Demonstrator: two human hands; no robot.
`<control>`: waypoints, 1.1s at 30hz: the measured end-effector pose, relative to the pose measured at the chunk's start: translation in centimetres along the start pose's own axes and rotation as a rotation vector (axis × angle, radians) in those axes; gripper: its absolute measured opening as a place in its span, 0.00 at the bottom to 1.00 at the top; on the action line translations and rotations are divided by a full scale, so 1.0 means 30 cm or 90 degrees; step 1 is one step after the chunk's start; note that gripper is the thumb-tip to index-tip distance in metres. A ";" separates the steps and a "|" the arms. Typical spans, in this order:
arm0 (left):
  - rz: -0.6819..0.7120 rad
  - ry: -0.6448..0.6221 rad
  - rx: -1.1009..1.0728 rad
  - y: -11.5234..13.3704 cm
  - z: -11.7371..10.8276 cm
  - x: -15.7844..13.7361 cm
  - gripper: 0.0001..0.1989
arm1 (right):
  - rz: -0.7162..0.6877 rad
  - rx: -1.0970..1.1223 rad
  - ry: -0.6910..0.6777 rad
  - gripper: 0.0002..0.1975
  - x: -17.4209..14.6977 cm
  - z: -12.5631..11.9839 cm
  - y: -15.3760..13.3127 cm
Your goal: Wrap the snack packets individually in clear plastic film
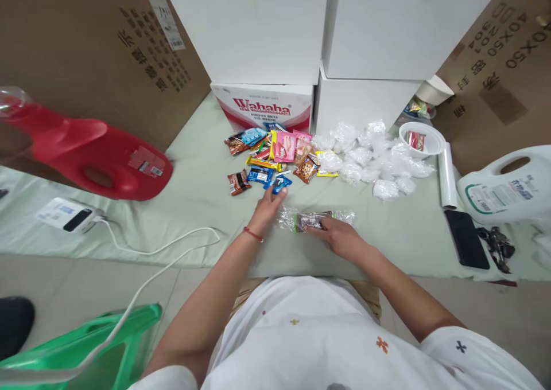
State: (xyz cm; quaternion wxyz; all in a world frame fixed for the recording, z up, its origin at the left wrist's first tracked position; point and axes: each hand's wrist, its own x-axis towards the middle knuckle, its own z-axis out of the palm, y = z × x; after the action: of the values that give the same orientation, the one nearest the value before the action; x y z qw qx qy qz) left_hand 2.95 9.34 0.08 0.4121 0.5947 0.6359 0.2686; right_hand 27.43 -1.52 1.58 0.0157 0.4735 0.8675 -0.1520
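My left hand (266, 207) reaches to the front of a pile of wrapped snacks, with thumb and fingers closed on a small blue snack packet (282, 183). Nearer to me, a dark brown snack packet (313, 220) with a green end lies on a crumpled strip of clear plastic wrap (286, 218). My right hand (342, 238) grips this brown packet from its right and near side, fingers pressed against it. Another blue packet (260, 174) and a brown packet (238, 182) lie just left of my left fingertips. A pink packet (284, 146) tops the pile.
Several clear plastic-wrapped bundles (361, 156) sit right of the pile. Beyond are a white bowl (434, 144), a plastic wrap roll (447, 175), a white jug (510, 186), a phone (467, 240) and keys (497, 246). White boxes (365, 103) stand behind; a red bottle (112, 160) leans left.
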 end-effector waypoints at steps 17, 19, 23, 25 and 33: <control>0.032 -0.099 -0.006 0.085 0.106 -0.201 0.11 | 0.002 0.080 0.045 0.27 0.030 0.040 -0.015; 0.047 -0.086 0.011 0.083 0.133 -0.195 0.14 | -0.002 0.099 0.060 0.25 0.027 0.054 -0.012; 0.027 -0.126 -0.017 0.037 0.140 -0.164 0.15 | -0.018 0.146 0.103 0.24 0.005 0.088 0.000; 0.013 -0.113 -0.009 0.019 0.147 -0.157 0.13 | -0.016 0.157 0.123 0.23 -0.002 0.102 0.006; 0.040 -0.012 0.250 0.048 0.195 -0.152 0.25 | -0.027 0.220 0.150 0.23 -0.021 0.103 -0.018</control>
State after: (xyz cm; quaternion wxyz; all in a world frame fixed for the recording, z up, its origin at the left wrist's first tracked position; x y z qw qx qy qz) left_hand 8.45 4.21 -0.79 0.2855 0.6859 0.6532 0.1461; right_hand 26.96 -3.16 -1.12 -0.1707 0.4649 0.8342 -0.2426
